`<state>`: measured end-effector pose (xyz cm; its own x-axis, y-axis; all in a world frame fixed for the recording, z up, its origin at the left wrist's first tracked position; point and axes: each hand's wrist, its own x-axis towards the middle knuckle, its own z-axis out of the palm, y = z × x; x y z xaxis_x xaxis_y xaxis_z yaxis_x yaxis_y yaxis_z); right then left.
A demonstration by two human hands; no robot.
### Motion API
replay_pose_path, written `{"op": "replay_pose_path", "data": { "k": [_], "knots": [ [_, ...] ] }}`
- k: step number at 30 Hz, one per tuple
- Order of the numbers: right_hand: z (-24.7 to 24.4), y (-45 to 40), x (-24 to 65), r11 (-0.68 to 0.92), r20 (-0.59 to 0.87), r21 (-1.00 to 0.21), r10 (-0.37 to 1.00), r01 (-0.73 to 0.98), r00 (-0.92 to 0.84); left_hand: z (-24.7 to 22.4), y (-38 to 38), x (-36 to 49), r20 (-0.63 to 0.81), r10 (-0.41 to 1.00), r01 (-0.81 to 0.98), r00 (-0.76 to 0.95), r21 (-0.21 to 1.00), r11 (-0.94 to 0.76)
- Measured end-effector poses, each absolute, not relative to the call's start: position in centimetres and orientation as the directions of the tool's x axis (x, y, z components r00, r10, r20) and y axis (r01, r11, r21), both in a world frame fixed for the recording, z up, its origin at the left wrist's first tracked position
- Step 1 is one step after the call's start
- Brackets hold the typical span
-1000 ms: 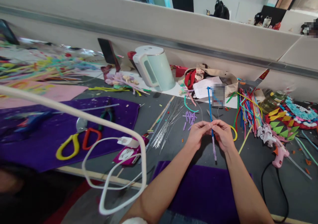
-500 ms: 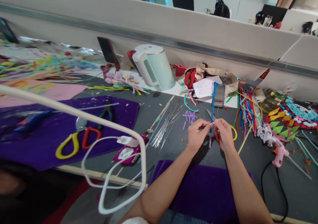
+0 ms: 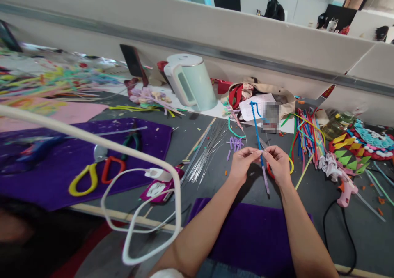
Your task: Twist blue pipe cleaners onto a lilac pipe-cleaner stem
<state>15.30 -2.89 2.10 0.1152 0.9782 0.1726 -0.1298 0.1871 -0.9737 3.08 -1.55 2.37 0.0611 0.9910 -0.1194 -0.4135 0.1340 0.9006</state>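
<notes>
Between my two hands stands a twisted blue pipe cleaner (image 3: 257, 130), its bent tip leaning away to the left and its lower end wrapped in lilac (image 3: 265, 179). My left hand (image 3: 243, 165) is closed in a pinch at the stem from the left. My right hand (image 3: 278, 165) pinches at the same spot from the right. Thin wire-like lines rise from the fingertips of both hands. Behind the right hand lie scissors with red and yellow handles (image 3: 291, 165), partly covered. Short lilac pieces (image 3: 235, 143) lie beyond the left hand.
Silvery wires (image 3: 206, 155) lie left of my hands. A pale green kettle (image 3: 197, 83) stands behind. To the right are a bundle of coloured pipe cleaners (image 3: 304, 134) and a pink glue gun (image 3: 347, 191). A white cable (image 3: 132, 237) loops at the front left.
The blue pipe cleaner has tilted, its top going left and its lilac end swinging right and nearer. My fingertips stay together at the stem; thin lines now show above both hands.
</notes>
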Motion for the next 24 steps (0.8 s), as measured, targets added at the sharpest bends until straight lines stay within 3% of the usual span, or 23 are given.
{"op": "replay_pose_path", "data": {
  "k": [4,8,16,20,24],
  "knots": [
    [2.3,-3.0,15.4,0.294,0.295,-0.956,0.95,0.023,0.104,1.6,-1.0,2.5,-0.256,0.92,-0.527,0.298,0.759,0.382],
    [2.2,-3.1,15.3,0.349,0.365,-0.929,0.921,0.126,0.138,1.2,-0.8,2.5,-0.289,0.888,-0.546,0.358,0.706,0.451],
    [1.7,-3.4,14.8,0.254,0.31,-0.94,0.914,0.226,0.262,1.5,-0.8,2.8,-0.207,0.97,-0.53,0.123,0.813,0.241],
    [2.0,-3.3,14.6,0.248,0.273,-0.96,0.931,0.127,0.241,2.0,-1.2,3.1,-0.103,0.994,-0.404,-0.041,0.912,0.078],
    [1.9,-3.0,14.7,0.181,0.158,-0.98,0.961,-0.085,0.228,2.7,-1.8,3.3,0.072,0.993,-0.226,-0.089,0.97,-0.091]
  ]
}}
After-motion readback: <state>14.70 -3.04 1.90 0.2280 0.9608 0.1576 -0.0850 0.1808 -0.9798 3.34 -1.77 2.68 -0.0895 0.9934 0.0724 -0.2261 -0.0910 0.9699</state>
